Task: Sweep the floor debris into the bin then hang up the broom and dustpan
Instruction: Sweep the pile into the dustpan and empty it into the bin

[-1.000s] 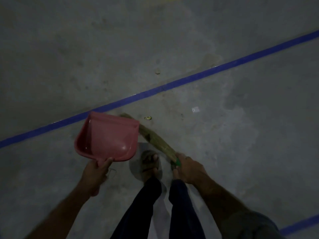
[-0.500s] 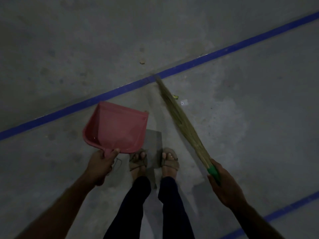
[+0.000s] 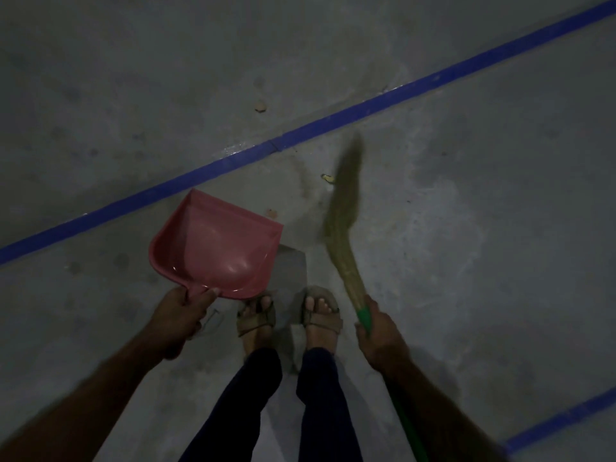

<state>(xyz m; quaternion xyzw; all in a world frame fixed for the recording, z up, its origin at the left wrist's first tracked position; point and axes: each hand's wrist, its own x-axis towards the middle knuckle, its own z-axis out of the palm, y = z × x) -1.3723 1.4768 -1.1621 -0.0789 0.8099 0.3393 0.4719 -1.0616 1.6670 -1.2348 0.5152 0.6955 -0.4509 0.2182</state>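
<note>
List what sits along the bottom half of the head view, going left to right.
Left hand gripping the pink dustpan handle → left sandalled foot → right sandalled foot → right hand gripping the grass broom by its green handle.

Workshop-like concrete floor (image 3: pixel 466 228), blue tape lines (image 3: pixel 213 168)

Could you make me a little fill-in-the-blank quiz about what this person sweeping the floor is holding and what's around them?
1. The left hand holds a dustpan coloured ____.
2. The right hand grips the broom by its ____ handle.
3. The stripes taped on the floor are ____.
4. On their feet the person wears ____.

Missing words: pink; green; blue; sandals
</note>
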